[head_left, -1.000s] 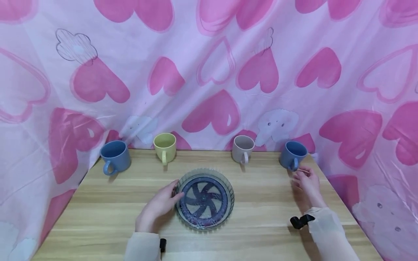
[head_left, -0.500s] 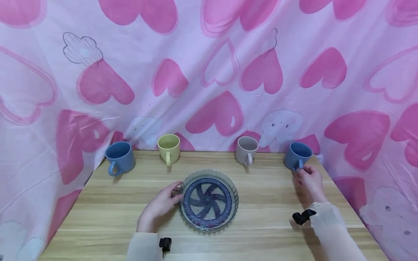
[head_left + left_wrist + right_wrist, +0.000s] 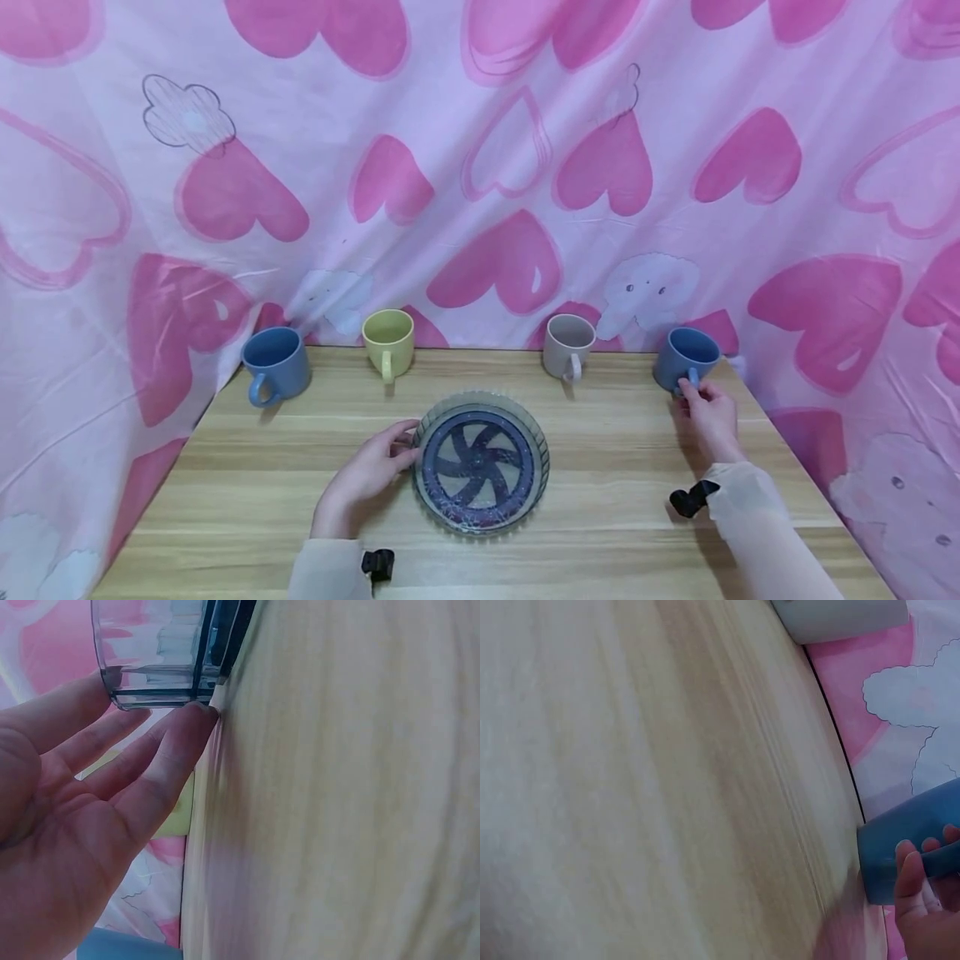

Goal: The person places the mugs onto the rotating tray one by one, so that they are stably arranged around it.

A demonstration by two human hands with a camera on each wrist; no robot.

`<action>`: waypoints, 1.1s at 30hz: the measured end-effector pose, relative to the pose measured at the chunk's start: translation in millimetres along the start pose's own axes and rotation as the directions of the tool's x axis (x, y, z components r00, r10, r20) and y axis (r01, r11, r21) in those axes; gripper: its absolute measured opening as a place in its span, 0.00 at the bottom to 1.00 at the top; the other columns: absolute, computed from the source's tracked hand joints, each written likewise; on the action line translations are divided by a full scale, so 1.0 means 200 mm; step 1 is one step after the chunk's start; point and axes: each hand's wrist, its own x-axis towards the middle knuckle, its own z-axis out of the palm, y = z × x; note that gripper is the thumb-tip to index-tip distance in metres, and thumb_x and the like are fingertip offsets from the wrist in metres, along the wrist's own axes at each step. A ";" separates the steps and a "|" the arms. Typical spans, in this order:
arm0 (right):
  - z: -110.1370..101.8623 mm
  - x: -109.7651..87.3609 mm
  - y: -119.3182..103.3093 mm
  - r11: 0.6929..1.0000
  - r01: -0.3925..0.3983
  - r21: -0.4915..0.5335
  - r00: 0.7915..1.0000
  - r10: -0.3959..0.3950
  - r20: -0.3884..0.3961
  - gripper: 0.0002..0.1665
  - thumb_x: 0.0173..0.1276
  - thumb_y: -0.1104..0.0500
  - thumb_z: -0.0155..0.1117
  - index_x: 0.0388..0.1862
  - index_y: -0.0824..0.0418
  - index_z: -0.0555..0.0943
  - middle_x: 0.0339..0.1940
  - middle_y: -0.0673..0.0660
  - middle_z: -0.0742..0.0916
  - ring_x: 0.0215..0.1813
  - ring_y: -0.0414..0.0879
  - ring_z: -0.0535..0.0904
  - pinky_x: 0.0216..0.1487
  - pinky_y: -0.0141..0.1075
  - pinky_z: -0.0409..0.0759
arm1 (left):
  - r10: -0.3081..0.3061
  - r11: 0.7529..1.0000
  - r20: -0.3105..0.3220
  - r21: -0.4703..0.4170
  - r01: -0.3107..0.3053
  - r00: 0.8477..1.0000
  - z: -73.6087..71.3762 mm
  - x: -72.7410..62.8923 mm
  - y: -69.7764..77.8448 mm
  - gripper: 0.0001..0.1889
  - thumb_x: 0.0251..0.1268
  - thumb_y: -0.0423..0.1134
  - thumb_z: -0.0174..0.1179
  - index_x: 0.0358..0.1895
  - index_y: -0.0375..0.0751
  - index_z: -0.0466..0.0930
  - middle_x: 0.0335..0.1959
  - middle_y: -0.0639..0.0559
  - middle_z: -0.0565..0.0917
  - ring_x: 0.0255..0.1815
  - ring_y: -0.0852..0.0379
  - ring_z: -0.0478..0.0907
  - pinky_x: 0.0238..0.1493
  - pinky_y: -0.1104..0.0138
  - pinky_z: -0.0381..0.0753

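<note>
A round clear glass dish [image 3: 478,461] with a dark pinwheel pattern and ribbed wall sits mid-table in the head view. At its left side, my left hand [image 3: 367,473] touches the wall. The left wrist view shows those fingers [image 3: 169,761] extended against the glass [image 3: 154,664]. Over at the back right, my right hand [image 3: 712,421] pinches the handle of a blue mug [image 3: 678,367]. Thumb and fingers meet around that handle in the right wrist view, where the mug [image 3: 900,840] stands upright on the table.
Along the back edge stand a second blue mug [image 3: 276,367] at far left, a yellow-green mug [image 3: 388,340] and a greyish mug [image 3: 566,354]. A pink heart-patterned cloth [image 3: 495,262] hangs behind the wooden table [image 3: 600,517].
My right hand has moved onto the right blue mug's handle and taken hold of it. My left hand stays at the dish. The head view has shifted slightly.
</note>
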 end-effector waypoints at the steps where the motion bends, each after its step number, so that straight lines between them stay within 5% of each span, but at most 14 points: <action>1: 0.00 0.00 0.00 1.000 -0.003 -0.007 1.000 0.003 -0.002 0.30 0.73 0.41 0.56 0.55 0.67 0.76 0.41 0.57 0.84 0.36 0.40 0.79 0.38 0.25 0.77 | 0.000 1.000 -0.002 0.008 0.000 1.000 0.00 0.00 0.00 0.25 0.69 0.31 0.59 0.68 0.37 0.68 0.52 0.43 0.81 0.49 0.50 0.79 0.51 0.56 0.80; 6: 0.00 0.00 0.02 1.000 -0.019 -0.019 1.000 0.019 0.012 0.33 0.71 0.37 0.55 0.55 0.66 0.77 0.40 0.53 0.84 0.39 0.40 0.77 0.43 0.29 0.73 | 0.008 1.000 -0.017 0.025 -0.008 1.000 0.00 -0.01 -0.01 0.25 0.69 0.32 0.59 0.68 0.37 0.69 0.52 0.44 0.81 0.53 0.48 0.77 0.58 0.51 0.75; 16: -0.06 -0.01 0.05 0.995 -0.070 0.065 0.998 0.069 0.010 0.32 0.68 0.38 0.59 0.59 0.60 0.78 0.45 0.54 0.85 0.40 0.40 0.83 0.39 0.24 0.80 | 0.047 0.999 0.018 0.008 -0.047 0.999 0.04 -0.01 -0.02 0.24 0.70 0.32 0.58 0.68 0.35 0.69 0.54 0.40 0.79 0.56 0.44 0.76 0.58 0.49 0.75; 24: -0.10 -0.03 0.03 0.994 -0.084 0.063 0.996 0.084 0.003 0.32 0.66 0.35 0.59 0.57 0.57 0.79 0.37 0.47 0.86 0.39 0.38 0.78 0.48 0.31 0.69 | 0.050 0.999 0.003 0.003 -0.050 0.999 0.04 -0.01 -0.02 0.24 0.69 0.32 0.58 0.68 0.36 0.69 0.53 0.41 0.80 0.56 0.44 0.76 0.58 0.49 0.75; 33: -0.11 -0.08 -0.05 0.979 0.135 0.154 0.991 -0.135 -0.014 0.13 0.68 0.45 0.65 0.40 0.53 0.83 0.27 0.42 0.87 0.31 0.33 0.83 0.37 0.20 0.78 | 0.042 0.999 -0.013 0.024 -0.042 0.999 0.01 0.00 -0.01 0.24 0.69 0.30 0.58 0.68 0.35 0.69 0.51 0.42 0.81 0.55 0.45 0.77 0.59 0.50 0.74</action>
